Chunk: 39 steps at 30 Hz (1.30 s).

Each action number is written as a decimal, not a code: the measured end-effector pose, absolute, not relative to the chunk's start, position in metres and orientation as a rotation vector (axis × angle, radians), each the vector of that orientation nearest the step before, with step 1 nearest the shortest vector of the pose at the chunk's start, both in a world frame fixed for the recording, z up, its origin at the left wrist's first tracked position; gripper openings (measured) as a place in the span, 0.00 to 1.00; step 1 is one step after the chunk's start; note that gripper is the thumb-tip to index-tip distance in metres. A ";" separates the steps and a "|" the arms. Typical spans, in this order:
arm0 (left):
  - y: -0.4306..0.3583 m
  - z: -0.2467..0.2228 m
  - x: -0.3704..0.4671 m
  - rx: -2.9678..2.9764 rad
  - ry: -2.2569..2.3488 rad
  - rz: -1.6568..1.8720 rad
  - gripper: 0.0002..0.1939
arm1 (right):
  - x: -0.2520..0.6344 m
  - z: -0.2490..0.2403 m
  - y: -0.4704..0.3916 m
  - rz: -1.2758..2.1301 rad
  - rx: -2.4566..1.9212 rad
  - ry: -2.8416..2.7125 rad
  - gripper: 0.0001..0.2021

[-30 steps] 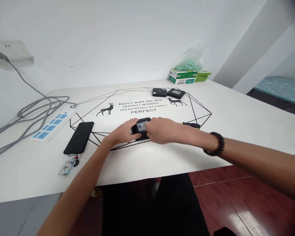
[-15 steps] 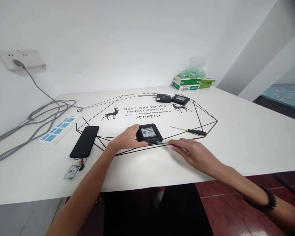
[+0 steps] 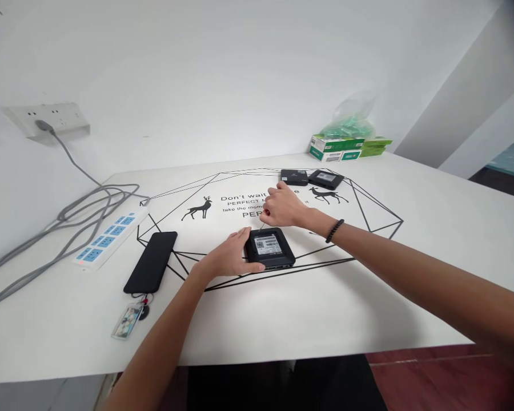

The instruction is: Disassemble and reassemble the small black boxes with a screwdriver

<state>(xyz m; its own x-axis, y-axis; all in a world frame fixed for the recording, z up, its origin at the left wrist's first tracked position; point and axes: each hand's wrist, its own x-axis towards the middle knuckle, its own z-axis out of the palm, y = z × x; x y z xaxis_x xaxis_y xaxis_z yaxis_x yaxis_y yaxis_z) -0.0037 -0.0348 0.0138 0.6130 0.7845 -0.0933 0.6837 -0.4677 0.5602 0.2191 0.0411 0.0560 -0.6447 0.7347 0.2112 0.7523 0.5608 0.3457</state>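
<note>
At the near left of the white desk (image 3: 308, 319), a picture tag (image 3: 127, 321) hangs off a black phone (image 3: 151, 262). Right of the phone, near the middle, a black box (image 3: 286, 251) lies flat, its white label up. The left hand (image 3: 228, 255) spans the box's left end, its grip pinching the box between thumb at the near edge and fingers at the far-left corner. To the far left lies a power strip (image 3: 107, 240). The right hand's (image 3: 285, 206) grip is closed around a thin tool (image 3: 262, 226), mostly hidden, its shaft pointing down at the box's far edge. Farther right, two more black boxes (image 3: 294, 177) sit side by side; beyond them, green-and-white cartons (image 3: 336, 148) carry a plastic bag (image 3: 350, 124).
</note>
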 end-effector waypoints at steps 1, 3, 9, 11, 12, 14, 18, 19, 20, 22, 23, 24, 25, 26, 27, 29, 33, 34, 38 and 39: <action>-0.035 0.015 -0.003 2.272 1.150 0.231 0.58 | 0.217 0.056 0.045 -0.677 -1.277 -2.759 0.20; -0.035 0.017 -0.003 2.256 1.152 0.216 0.58 | 0.213 0.056 0.052 -0.734 -1.248 -2.790 0.20; -0.036 0.022 -0.003 2.244 1.157 0.188 0.59 | 0.208 0.058 0.063 -0.876 -1.180 -2.866 0.22; -0.037 0.022 -0.002 2.250 1.162 0.180 0.58 | 0.207 0.059 0.063 -0.906 -1.154 -2.872 0.21; -0.037 0.022 -0.002 2.253 1.163 0.178 0.58 | 0.207 0.060 0.063 -0.918 -1.135 -2.879 0.21; -0.037 0.021 -0.002 2.257 1.161 0.180 0.57 | 0.206 0.062 0.062 -0.944 -1.091 -2.897 0.21; -0.037 0.021 -0.002 2.268 1.153 0.199 0.56 | 0.200 0.066 0.058 -1.020 -0.978 -2.947 0.20; -0.037 0.021 -0.002 2.274 1.147 0.206 0.56 | 0.198 0.067 0.058 -1.043 -0.940 -2.960 0.19; -0.037 0.021 -0.001 2.281 1.140 0.215 0.55 | 0.196 0.067 0.057 -1.067 -0.899 -2.972 0.18; -0.036 0.020 -0.001 2.300 1.122 0.238 0.53 | 0.193 0.068 0.058 -1.102 -0.816 -2.991 0.18; -0.035 0.019 -0.001 2.314 1.112 0.252 0.52 | 0.192 0.069 0.059 -1.113 -0.786 -2.998 0.18; -0.035 0.017 -0.001 2.331 1.101 0.268 0.50 | 0.192 0.069 0.060 -1.119 -0.766 -3.004 0.18; -0.034 0.016 -0.001 2.352 1.088 0.284 0.49 | 0.192 0.069 0.062 -1.123 -0.757 -3.009 0.18; -0.033 0.014 -0.002 2.375 1.075 0.301 0.48 | 0.192 0.069 0.064 -1.125 -0.756 -3.013 0.18; -0.032 0.012 -0.002 2.395 1.063 0.317 0.47 | 0.192 0.069 0.066 -1.123 -0.758 -3.019 0.18; -0.032 0.009 -0.001 2.422 1.045 0.344 0.45 | 0.191 0.069 0.070 -1.105 -0.751 -3.035 0.19; -0.033 0.010 0.000 2.428 1.066 0.349 0.42 | 0.192 0.065 0.075 -1.077 -0.674 -3.012 0.21; -0.034 0.012 0.000 2.429 1.077 0.335 0.42 | 0.193 0.064 0.076 -1.075 -0.656 -2.998 0.21; -0.034 0.014 0.000 2.445 1.073 0.282 0.42 | 0.200 0.059 0.076 -1.065 -0.666 -2.965 0.21; -0.033 0.014 0.000 2.449 1.067 0.283 0.42 | 0.203 0.057 0.075 -1.059 -0.701 -2.955 0.21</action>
